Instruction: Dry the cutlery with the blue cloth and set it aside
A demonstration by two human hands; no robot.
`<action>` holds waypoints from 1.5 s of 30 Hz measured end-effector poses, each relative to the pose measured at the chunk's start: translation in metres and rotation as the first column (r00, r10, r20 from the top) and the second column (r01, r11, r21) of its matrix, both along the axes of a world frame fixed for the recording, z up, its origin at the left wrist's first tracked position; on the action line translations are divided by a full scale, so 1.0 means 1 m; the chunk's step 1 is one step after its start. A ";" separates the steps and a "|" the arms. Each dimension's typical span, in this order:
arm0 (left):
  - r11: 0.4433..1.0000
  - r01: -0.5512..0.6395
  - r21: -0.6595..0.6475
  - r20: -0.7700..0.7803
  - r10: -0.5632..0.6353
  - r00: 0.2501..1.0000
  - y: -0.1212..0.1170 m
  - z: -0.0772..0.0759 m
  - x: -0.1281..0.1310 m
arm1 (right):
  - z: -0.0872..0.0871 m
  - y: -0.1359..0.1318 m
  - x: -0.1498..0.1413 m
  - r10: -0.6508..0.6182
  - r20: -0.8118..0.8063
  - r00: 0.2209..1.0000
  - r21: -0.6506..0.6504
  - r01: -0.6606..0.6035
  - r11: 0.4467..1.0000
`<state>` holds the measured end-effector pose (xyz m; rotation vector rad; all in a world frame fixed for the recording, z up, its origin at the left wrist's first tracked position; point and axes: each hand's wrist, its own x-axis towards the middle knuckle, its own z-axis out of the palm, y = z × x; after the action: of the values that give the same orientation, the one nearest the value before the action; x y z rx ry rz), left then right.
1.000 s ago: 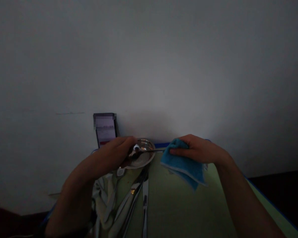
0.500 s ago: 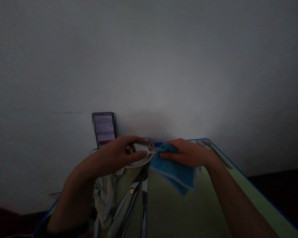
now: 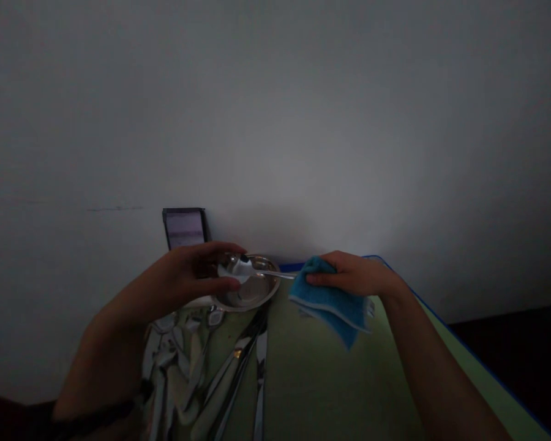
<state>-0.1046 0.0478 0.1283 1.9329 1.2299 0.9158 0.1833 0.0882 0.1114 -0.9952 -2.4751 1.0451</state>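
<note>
My right hand [image 3: 349, 274] grips a folded blue cloth [image 3: 333, 300], wrapped about the handle end of a metal spoon [image 3: 267, 272]. The spoon lies level, its head pointing left over a shallow round steel dish [image 3: 257, 299]. Around the spoon's head, my left hand [image 3: 204, 269] has its thumb and fingers spread apart. A gap shows between them; whether a fingertip touches the spoon is unclear. The left hand hides the dish's left side.
Spoons and other cutlery [image 3: 168, 355] lie in a pile at the left, with several knives [image 3: 234, 367] beside them. A phone [image 3: 185, 226] leans against the wall [image 3: 303, 122]. The green tabletop [image 3: 326, 392] has a blue edge.
My left hand has moved left and its fingers have parted, so the spoon's head now shows. The cloth has slid right along the handle with my right hand. The view has shifted slightly.
</note>
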 end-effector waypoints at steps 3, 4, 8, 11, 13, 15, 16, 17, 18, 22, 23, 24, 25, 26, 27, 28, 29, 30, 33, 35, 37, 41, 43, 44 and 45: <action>1.000 -0.022 0.013 0.159 0.020 0.987 0.002 -0.003 -0.001 | 0.000 0.002 0.001 -0.014 -0.058 0.998 -0.057 0.010 0.998; 1.000 -0.010 0.014 0.220 0.006 0.976 0.003 -0.003 0.002 | -0.001 0.002 0.001 -0.028 -0.098 0.995 -0.080 0.020 0.997; 0.997 0.046 0.067 0.380 -0.068 0.922 0.007 -0.002 0.027 | -0.015 0.001 0.000 -0.116 -0.326 0.938 -0.235 0.038 0.971; 0.997 -0.045 0.061 0.377 0.019 0.926 0.009 -0.002 0.058 | -0.038 -0.003 0.002 -0.202 -0.466 0.861 -0.418 -0.013 0.908; 0.996 -0.093 0.009 0.360 0.084 0.929 0.010 -0.004 0.076 | -0.055 -0.008 0.009 -0.295 -0.512 0.807 -0.545 -0.040 0.837; 0.994 -0.108 -0.024 0.350 0.109 0.930 0.010 -0.005 0.089 | -0.070 -0.014 0.020 -0.370 -0.511 0.776 -0.619 -0.034 0.784; 0.992 -0.125 -0.023 0.355 0.125 0.926 0.009 -0.005 0.095 | -0.076 -0.017 0.027 -0.400 -0.503 0.766 -0.638 -0.018 0.770; 0.987 -0.157 -0.016 0.376 0.151 0.914 0.009 -0.004 0.099 | -0.081 -0.020 0.034 -0.416 -0.493 0.764 -0.645 -0.001 0.764; 0.982 -0.191 -0.012 0.403 0.179 0.897 0.008 -0.003 0.103 | -0.085 -0.023 0.041 -0.432 -0.482 0.763 -0.650 0.019 0.759; 0.981 -0.169 -0.094 0.405 0.193 0.894 0.007 0.003 0.123 | -0.088 -0.041 0.063 -0.400 -0.398 0.826 -0.594 0.100 0.798; 0.985 -0.109 -0.132 0.372 0.151 0.916 0.008 0.003 0.131 | -0.085 -0.045 0.066 -0.370 -0.371 0.852 -0.517 0.141 0.844; 0.985 -0.068 -0.157 0.353 0.120 0.928 0.011 0.002 0.140 | -0.081 -0.049 0.070 -0.357 -0.346 0.868 -0.407 0.203 0.890; 0.985 -0.049 -0.168 0.351 0.107 0.930 0.014 0.000 0.150 | -0.077 -0.052 0.073 -0.375 -0.334 0.865 -0.285 0.286 0.915; 0.983 -0.042 -0.179 0.355 0.104 0.929 0.017 -0.003 0.160 | -0.072 -0.054 0.075 -0.404 -0.338 0.850 -0.177 0.364 0.914; 0.981 -0.042 -0.190 0.358 0.109 0.927 0.021 -0.008 0.172 | -0.068 -0.055 0.077 -0.439 -0.358 0.824 -0.106 0.431 0.896; 0.980 -0.040 -0.194 0.362 0.110 0.926 0.026 -0.013 0.183 | -0.064 -0.056 0.078 -0.464 -0.377 0.802 -0.073 0.474 0.878; 0.981 -0.042 -0.189 0.364 0.110 0.925 0.030 -0.019 0.194 | -0.061 -0.056 0.080 -0.472 -0.389 0.791 -0.067 0.487 0.871; 0.983 -0.044 -0.180 0.367 0.108 0.924 0.033 -0.024 0.204 | -0.059 -0.055 0.081 -0.464 -0.396 0.792 -0.069 0.478 0.876; 0.989 -0.054 -0.134 0.367 0.101 0.925 0.039 -0.041 0.231 | -0.059 -0.055 0.085 -0.457 -0.387 0.801 -0.034 0.483 0.875; 0.993 -0.065 -0.095 0.346 0.094 0.934 0.039 -0.050 0.245 | -0.062 -0.054 0.090 -0.485 -0.317 0.815 0.020 0.517 0.856; 0.997 -0.055 -0.058 0.312 0.070 0.947 0.039 -0.057 0.257 | -0.064 -0.053 0.097 -0.553 -0.211 0.806 0.119 0.582 0.804; 1.000 0.011 0.008 0.190 -0.013 0.982 0.045 -0.074 0.278 | -0.067 -0.042 0.115 -0.733 0.091 0.674 0.450 0.629 0.634; 0.999 0.026 0.047 0.086 -0.030 0.996 0.052 -0.086 0.284 | -0.069 -0.032 0.128 -0.775 0.169 0.609 0.506 0.621 0.598; 0.997 0.026 0.069 0.025 -0.028 0.999 0.055 -0.093 0.285 | -0.069 -0.027 0.136 -0.788 0.187 0.587 0.517 0.623 0.587; 0.995 0.025 0.091 -0.040 -0.022 0.999 0.059 -0.100 0.286 | -0.070 -0.022 0.143 -0.802 0.205 0.561 0.529 0.626 0.573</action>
<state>0.1813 0.1068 0.0282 2.0423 1.2037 0.9410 0.3265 0.0665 0.0411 -2.0130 -1.9967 0.0153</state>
